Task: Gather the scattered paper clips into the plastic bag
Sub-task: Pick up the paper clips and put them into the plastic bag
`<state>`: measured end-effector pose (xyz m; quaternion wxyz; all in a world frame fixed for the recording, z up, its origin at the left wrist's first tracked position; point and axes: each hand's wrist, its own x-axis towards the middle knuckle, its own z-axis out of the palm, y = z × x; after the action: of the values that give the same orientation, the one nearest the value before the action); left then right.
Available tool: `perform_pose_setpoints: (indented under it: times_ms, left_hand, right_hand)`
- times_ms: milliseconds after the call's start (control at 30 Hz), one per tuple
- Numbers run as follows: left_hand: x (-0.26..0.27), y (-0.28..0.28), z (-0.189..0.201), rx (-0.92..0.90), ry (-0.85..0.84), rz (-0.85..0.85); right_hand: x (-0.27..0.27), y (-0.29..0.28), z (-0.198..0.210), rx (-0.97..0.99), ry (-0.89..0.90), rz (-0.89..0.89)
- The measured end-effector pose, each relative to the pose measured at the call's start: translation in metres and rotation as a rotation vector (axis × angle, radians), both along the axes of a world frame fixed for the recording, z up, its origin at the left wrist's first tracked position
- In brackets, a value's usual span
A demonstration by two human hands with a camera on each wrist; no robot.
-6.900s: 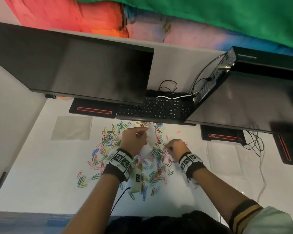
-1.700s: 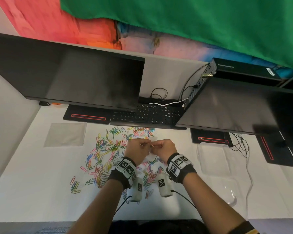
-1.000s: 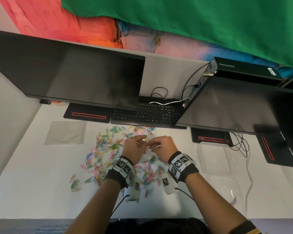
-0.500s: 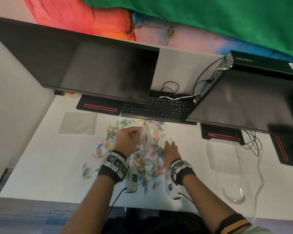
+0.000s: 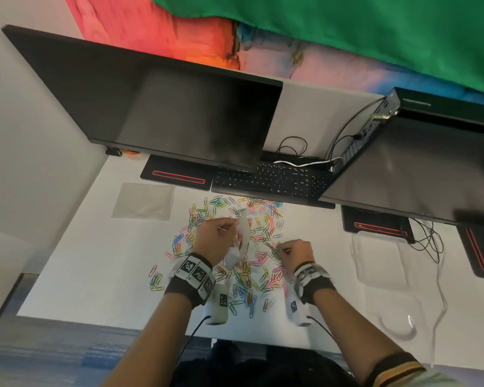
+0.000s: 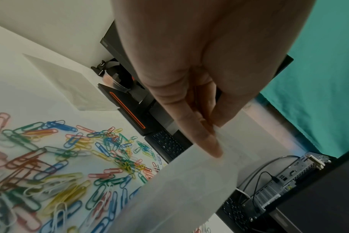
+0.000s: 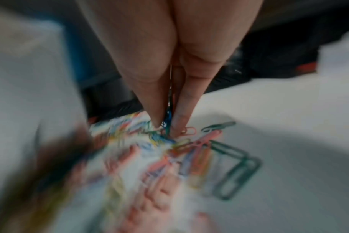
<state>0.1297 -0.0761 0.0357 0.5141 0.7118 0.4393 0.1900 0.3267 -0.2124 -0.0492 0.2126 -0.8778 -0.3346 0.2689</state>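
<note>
From the head view, lots of colored paper clips (image 5: 235, 247) lie spread on the white desk (image 5: 95, 261), just in front of the black keyboard (image 5: 271, 180). The left hand (image 5: 215, 236) is lifted a little above the clips, in front of the keyboard, and it pinches the top edge of the thin plastic bag (image 5: 242, 236), which hangs down toward the pile. The right hand (image 5: 294, 252) is low on the pile, to the right of the bag, with its fingers bunched together. The head view cannot show what those fingers do, but the right wrist view does: the thumb and fingertips (image 7: 181, 113) press close together around a few clips, some blue and green, right at the desk top. That view is very blurry on its left side, so the other clips there are only smears of color. The left wrist view shows the bag (image 6: 189, 181) much closer, a cloudy see-through sheet held between thumb and finger, with sharp clips (image 6: 70, 157) on the desk behind it. Only the head view shows the two dark monitors (image 5: 165, 107) standing over the keyboard and a flat clear sheet (image 5: 144, 201) lying left of the keyboard.
</note>
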Motion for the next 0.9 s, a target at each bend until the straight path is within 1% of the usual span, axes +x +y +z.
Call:
perform_pose_setpoints:
  times_ms: [67,133,200,267,333,367,433,500,667,800,900]
  left_hand:
    - [0.001,-0.001,-0.001,0.019,0.008,-0.028]
    - [0.003,-0.001,0.0,0.022,-0.001,-0.049]
    - [0.007,-0.003,0.0,0.007,-0.003,-0.072]
    - [0.012,-0.004,-0.002,0.001,-0.002,-0.092]
    - [0.017,-0.005,-0.003,-0.01,-0.002,-0.101]
    - [0.019,-0.006,-0.003,-0.012,-0.001,-0.105]
    - [0.023,-0.008,0.0,-0.005,0.008,-0.126]
    - [0.027,-0.01,0.001,-0.008,0.012,-0.146]
    - [0.031,-0.014,-0.002,0.023,0.037,-0.125]
    - [0.033,-0.013,-0.002,0.018,0.039,-0.131]
    - [0.035,-0.013,-0.003,0.023,0.049,-0.134]
  right_hand:
    - [0.006,-0.004,0.017,0.076,0.309,-0.27]
    - [0.01,-0.005,0.037,0.155,0.585,-0.41]
    - [0.012,-0.003,0.057,0.35,0.862,-0.506]
    - [0.009,0.002,0.075,0.489,1.065,-0.543]
    - [0.002,0.007,0.09,0.528,1.177,-0.512]
    - [-0.002,0.01,0.094,0.528,1.2,-0.484]
    - [-0.012,0.017,0.098,0.491,1.197,-0.432]
    - [-0.023,0.025,0.097,0.43,1.138,-0.386]
    - [-0.04,0.042,0.092,0.336,0.852,-0.391]
    - [-0.039,0.05,0.089,0.224,0.604,-0.239]
    - [-0.041,0.051,0.091,0.202,0.557,-0.177]
